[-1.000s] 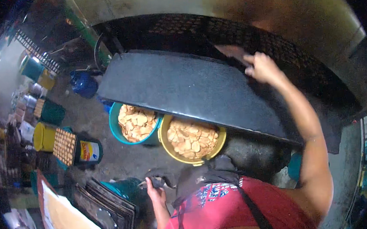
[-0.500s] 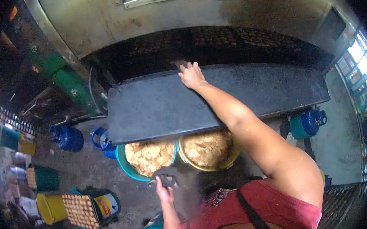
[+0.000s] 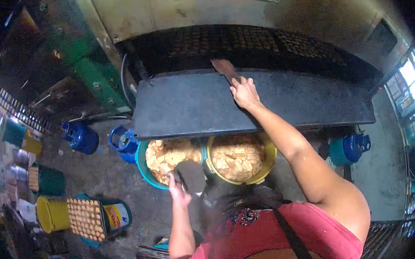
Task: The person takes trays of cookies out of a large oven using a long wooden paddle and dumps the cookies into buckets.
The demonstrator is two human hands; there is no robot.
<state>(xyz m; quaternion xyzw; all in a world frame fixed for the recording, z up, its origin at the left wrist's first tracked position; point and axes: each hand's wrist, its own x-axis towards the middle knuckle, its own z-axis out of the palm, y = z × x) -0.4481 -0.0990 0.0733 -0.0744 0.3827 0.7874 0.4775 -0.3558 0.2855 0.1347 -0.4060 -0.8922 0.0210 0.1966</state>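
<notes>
My right hand (image 3: 246, 93) is closed round the handle of a flat, brown-bladed scraper (image 3: 224, 67). It is over the dark lowered oven door (image 3: 191, 104), and the blade points at the oven opening. Inside the dark oven (image 3: 249, 41) sit trays with rows of small round baked pieces, dim to see. My left hand (image 3: 179, 191), lower down, grips a dark, rounded, pad-like thing (image 3: 191, 176) whose kind I cannot make out. This hand is in front of a teal tub (image 3: 145, 171) full of thin pale baked pieces. A yellow tub (image 3: 269, 166) of similar pieces stands beside it.
Blue gas cylinders (image 3: 80, 138) stand on the floor left of the door, and another cylinder (image 3: 356, 148) on the right. A tray of round pieces (image 3: 86, 219) lies at the lower left by a yellow bucket (image 3: 53, 219). Dark stacked trays (image 3: 149, 258) are near my left elbow.
My right hand and the scraper have come back from the oven opening over the door, so the blade now shows. My left hand has turned the dark pad-like thing. The view has shifted.
</notes>
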